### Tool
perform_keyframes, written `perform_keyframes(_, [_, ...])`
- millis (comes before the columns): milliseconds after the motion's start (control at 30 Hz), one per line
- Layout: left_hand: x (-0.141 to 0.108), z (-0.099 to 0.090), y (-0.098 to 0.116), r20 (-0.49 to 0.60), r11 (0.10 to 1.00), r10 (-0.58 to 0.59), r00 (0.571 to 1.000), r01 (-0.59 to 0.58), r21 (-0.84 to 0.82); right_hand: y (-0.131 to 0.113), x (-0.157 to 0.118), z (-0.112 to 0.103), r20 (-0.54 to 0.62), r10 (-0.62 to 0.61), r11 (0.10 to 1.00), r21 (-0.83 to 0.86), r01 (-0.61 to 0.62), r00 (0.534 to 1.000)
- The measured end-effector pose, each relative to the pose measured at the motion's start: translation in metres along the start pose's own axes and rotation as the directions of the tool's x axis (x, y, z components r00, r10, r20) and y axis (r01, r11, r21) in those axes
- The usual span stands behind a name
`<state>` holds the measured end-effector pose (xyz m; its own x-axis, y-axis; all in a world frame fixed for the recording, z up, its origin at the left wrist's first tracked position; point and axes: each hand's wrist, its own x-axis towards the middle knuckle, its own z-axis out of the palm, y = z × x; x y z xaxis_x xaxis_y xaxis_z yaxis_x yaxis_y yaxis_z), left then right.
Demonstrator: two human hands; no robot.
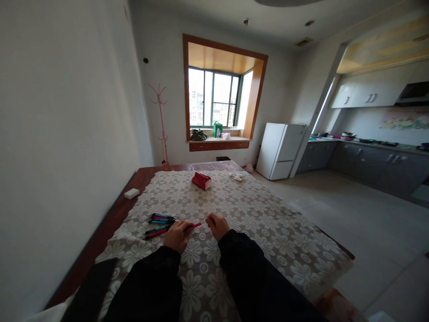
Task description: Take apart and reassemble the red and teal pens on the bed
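Between the fingers of my left hand (pixel 177 235) is a small red piece (pixel 197 225), which points toward my right hand. My right hand (pixel 217 226) is just right of its tip, fingers pinched together; anything inside them is too small to make out. Several pens with blue, red and black parts (pixel 162 219) lie on the floral tablecloth (pixel 204 286), just left of my left hand.
A red packet (pixel 201 180) lies farther back on the cloth, with crumpled white tissue (pixel 236 177) to its right. A white box (pixel 132 193) sits at the table's left edge. A dark flat object (pixel 90 288) is at the near left.
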<state>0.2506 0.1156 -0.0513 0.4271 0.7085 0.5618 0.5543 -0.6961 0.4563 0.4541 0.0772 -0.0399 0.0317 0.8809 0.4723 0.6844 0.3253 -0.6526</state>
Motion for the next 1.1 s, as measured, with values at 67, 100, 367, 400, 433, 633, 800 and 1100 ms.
perform_keyframes(67, [0.0001, -0.0009, -0.0002, -0.026, 0.999, -0.027, 0.999, 0.027, 0.025, 0.001, 0.0005, -0.0003, -0.012, 0.013, 1.0, 0.003, -0.013, 1.0])
perform_keyframes(100, [0.0003, -0.0019, -0.0002, -0.038, 0.999, -0.042, 0.998, 0.043, 0.03, 0.0018, 0.0007, 0.0001, -0.015, 0.018, 1.0, 0.007, -0.018, 1.0])
perform_keyframes(367, [0.0021, -0.0091, 0.0047, 0.097, 1.0, 0.02, 0.995, -0.021, 0.002, 0.0066, -0.0002, 0.0047, 0.008, 0.031, 1.0, 0.001, -0.031, 0.999])
perform_keyframes(400, [0.0021, -0.0091, 0.0051, 0.092, 1.0, 0.016, 0.996, -0.016, 0.003, 0.0062, -0.0004, 0.0045, 0.013, 0.025, 1.0, -0.001, -0.025, 1.0])
perform_keyframes(433, [0.002, -0.009, 0.0053, 0.084, 1.0, 0.011, 0.996, -0.011, 0.006, 0.0055, -0.0004, 0.004, 0.019, 0.019, 1.0, -0.001, -0.019, 1.0])
perform_keyframes(633, [0.0008, -0.0062, 0.0018, 0.007, 0.999, -0.033, 0.999, 0.033, 0.027, 0.0003, 0.0002, -0.0013, 0.058, -0.043, 0.998, -0.043, 0.046, 0.997])
perform_keyframes(800, [0.0005, -0.0027, -0.0023, -0.02, 0.999, -0.037, 0.999, 0.038, 0.028, 0.0023, 0.0013, -0.0043, 0.067, -0.059, 0.99, -0.126, 0.067, 0.996])
perform_keyframes(1100, [0.0003, 0.0, -0.0028, 0.039, 1.0, 0.007, 0.999, -0.008, 0.016, 0.0031, -0.0003, -0.0012, 0.053, -0.07, 0.991, -0.113, 0.075, 0.996])
